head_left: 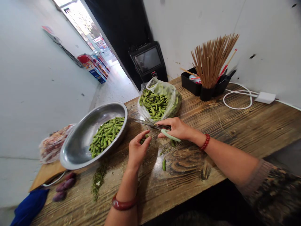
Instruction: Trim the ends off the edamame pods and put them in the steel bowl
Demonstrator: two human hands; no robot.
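My left hand (pixel 138 150) is closed, with small dark-green edamame pods (pixel 143 140) showing between its thumb and fingers. Scissors with pale green handles (pixel 171 136) sit in my right hand (pixel 181 128), their blades pointing left toward the space above my left fingertips. Just behind the blades stands an open clear plastic bag (pixel 173 91) full of edamame pods (pixel 154 103). To the left, a wide steel bowl (pixel 76 138) contains a heap of green pods (pixel 107 134). One loose pod (pixel 164 164) lies on the wooden table between my forearms, near some small trimmings (pixel 166 150).
Stem scraps (pixel 98 182) and several purple-red bulbs (pixel 64 185) lie at the table's left. Behind the bowl is a bagged item (pixel 55 142). A holder of wooden skewers (pixel 213 62), a black box (pixel 191 85) and a white cable (pixel 237 108) occupy the back right.
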